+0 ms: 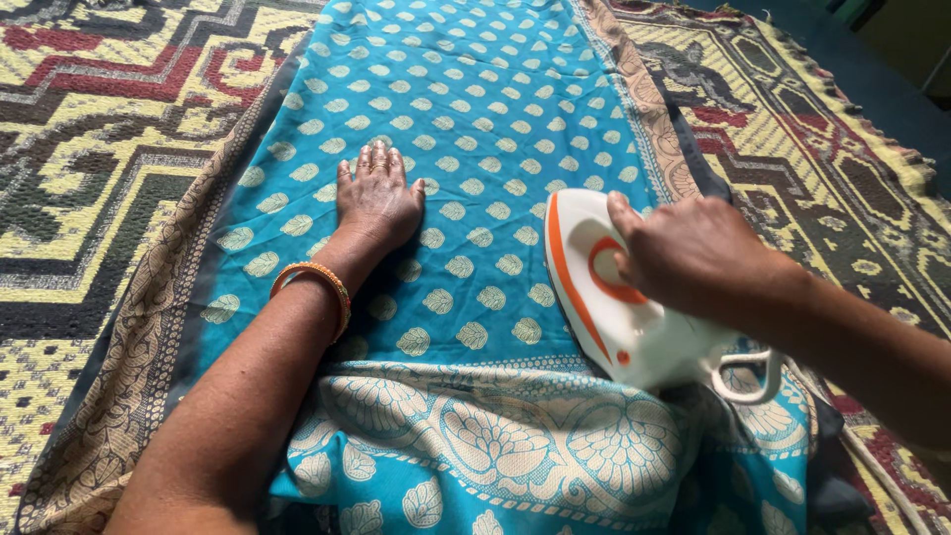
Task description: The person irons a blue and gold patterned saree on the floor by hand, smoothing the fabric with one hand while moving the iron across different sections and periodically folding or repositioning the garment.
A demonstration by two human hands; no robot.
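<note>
A turquoise cloth (475, 109) with cream leaf dots and a tan patterned border lies spread flat along the middle. My left hand (376, 198) rests flat on it, fingers together and pointing away, an orange bangle (317, 287) on the wrist. My right hand (693, 253) grips the handle of a white and orange clothes iron (604, 307), which sits on the cloth near its right border, nose pointing away. A folded end of the cloth with large cream flower motifs (515, 446) lies nearest me.
A woven mat (89, 129) in yellow, red, green and black lies under the cloth on both sides. The iron's white cord (882, 476) runs off toward the bottom right. A dark blue floor (882, 89) shows at top right.
</note>
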